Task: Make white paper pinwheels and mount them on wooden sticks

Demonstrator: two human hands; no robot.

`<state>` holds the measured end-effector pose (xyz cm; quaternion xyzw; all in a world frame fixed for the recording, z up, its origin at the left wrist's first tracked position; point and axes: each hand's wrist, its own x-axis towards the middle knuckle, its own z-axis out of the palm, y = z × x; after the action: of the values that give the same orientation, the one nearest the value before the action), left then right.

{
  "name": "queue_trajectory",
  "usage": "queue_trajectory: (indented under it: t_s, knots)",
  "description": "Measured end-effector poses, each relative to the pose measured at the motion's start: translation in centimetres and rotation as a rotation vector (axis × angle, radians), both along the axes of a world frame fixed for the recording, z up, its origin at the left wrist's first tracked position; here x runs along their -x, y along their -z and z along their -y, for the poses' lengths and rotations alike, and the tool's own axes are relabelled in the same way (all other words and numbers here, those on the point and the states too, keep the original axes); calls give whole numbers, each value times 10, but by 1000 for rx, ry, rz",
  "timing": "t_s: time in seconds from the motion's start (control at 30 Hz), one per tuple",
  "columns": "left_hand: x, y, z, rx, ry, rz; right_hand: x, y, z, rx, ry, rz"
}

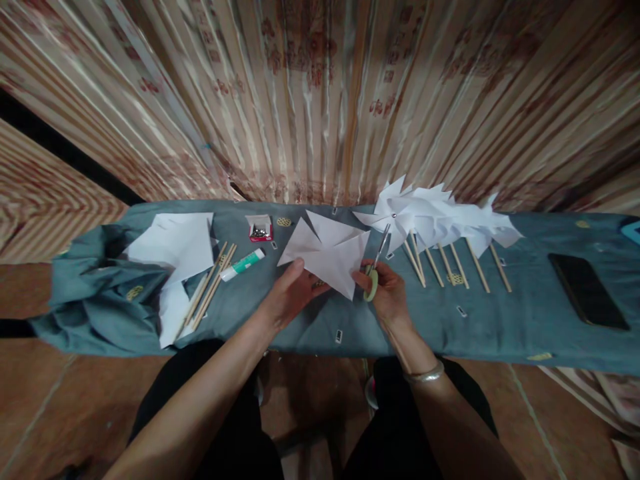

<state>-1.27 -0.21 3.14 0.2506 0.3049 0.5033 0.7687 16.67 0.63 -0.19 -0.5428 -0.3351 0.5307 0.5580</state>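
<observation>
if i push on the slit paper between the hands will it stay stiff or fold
The slit paper would probably bend easily, since it looks like a thin sheet. Its pointed flaps would likely flex separately, as a cut parts them. It might tear further at that cut's inner end if pushed hard.

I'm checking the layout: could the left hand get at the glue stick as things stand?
Probably yes: the glue stick lies left of the left hand, nothing visible between them, though that hand would likely have to release the slit paper it holds.
</observation>
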Motion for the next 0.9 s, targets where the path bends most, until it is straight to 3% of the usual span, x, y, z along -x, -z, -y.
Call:
queue_trajectory:
  t_s: [0.13,0.33,0.47,0.7,0.9]
  knots:
    - [-10,2,2,-38,-82,-183,9,0,3,-30,-34,42]
    - [-16,20,-7,9,-416,-361,17,-3,8,-63,-118,40]
    - [-9,25,-18,-63,-426,-476,11,-8,14,-21,-254,55]
    - [2,19,-39,-197,-553,-608,4,-8,33,159,-655,18]
    - [1,15,-36,-193,-532,-560,9,-6,42,250,-767,16]
